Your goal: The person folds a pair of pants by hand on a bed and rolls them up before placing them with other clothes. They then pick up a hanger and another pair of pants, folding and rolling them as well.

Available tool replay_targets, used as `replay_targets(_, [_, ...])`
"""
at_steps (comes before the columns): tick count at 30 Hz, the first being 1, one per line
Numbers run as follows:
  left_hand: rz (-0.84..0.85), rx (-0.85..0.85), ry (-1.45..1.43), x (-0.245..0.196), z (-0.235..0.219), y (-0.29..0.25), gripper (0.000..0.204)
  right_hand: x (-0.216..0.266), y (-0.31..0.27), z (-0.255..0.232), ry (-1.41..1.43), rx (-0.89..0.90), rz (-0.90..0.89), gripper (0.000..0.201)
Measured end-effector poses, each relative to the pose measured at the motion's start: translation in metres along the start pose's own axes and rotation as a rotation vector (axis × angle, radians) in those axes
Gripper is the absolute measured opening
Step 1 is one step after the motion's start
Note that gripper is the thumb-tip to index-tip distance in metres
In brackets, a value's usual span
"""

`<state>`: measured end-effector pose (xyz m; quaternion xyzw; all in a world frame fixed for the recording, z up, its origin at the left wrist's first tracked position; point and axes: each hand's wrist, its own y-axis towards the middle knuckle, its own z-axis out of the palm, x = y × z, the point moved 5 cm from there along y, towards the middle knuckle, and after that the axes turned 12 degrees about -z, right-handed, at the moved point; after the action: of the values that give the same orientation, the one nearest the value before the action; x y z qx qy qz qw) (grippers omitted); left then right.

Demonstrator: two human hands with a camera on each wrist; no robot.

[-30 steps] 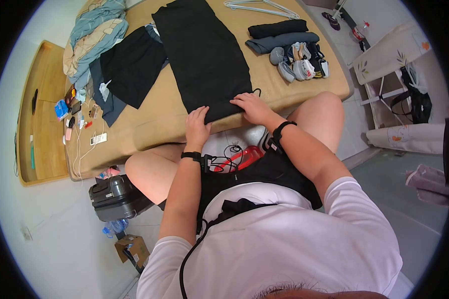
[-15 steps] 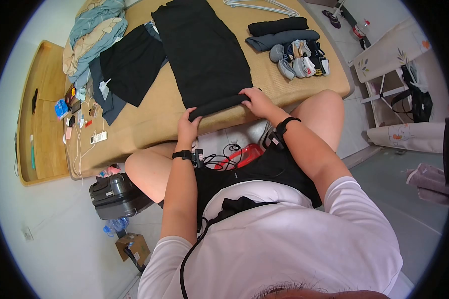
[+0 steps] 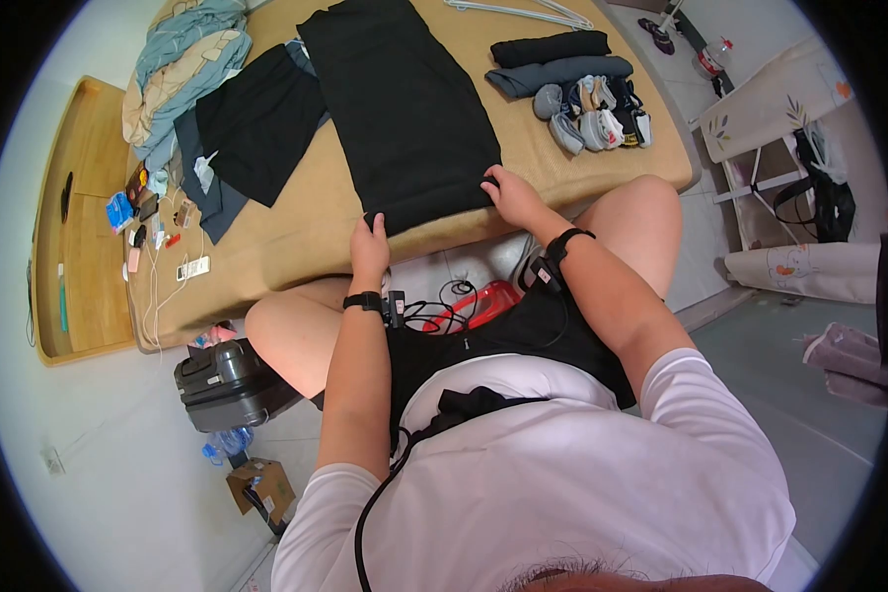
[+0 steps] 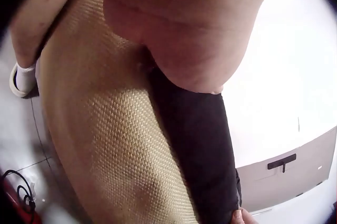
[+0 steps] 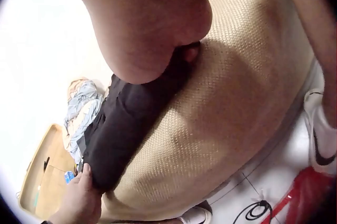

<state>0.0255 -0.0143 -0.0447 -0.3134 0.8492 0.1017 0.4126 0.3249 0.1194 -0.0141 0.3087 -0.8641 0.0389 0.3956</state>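
A long folded black garment (image 3: 405,109) lies across the bed, its near end turned over into a thick roll (image 3: 429,205) close to the bed's front edge. My left hand (image 3: 369,249) grips the left end of this roll, thumb on top. At the right end, my right hand (image 3: 516,200) holds it the same way. In the left wrist view the roll (image 4: 197,140) runs from under my left palm toward the fingertips of the other hand. The right wrist view shows the roll (image 5: 129,124) along the woven mat, with most of my right fingers hidden.
Two rolled garments (image 3: 560,79) and several paired socks (image 3: 592,120) sit to the right, white hangers (image 3: 523,12) beyond. Left lie black shorts (image 3: 261,128), a crumpled quilt (image 3: 192,69), and small items with cables. A suitcase (image 3: 229,385) stands on the floor.
My hands went from lying over the garment's near edge to gripping the roll's two ends with the thumbs. The near end was lifted and turned over, and now sits lower on the bed.
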Motion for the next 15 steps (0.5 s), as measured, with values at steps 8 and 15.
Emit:
replay_targets(8, [-0.067,-0.058,0.293,-0.01,-0.005,-0.004,0.038,0.002,0.0,-0.001,-0.056,0.009,0.03,0.024])
replay_targets(15, [0.023,-0.231,0.005,-0.03,-0.015,-0.016,0.026,0.021,0.003,-0.016,-0.086,-0.171,-0.203,0.015])
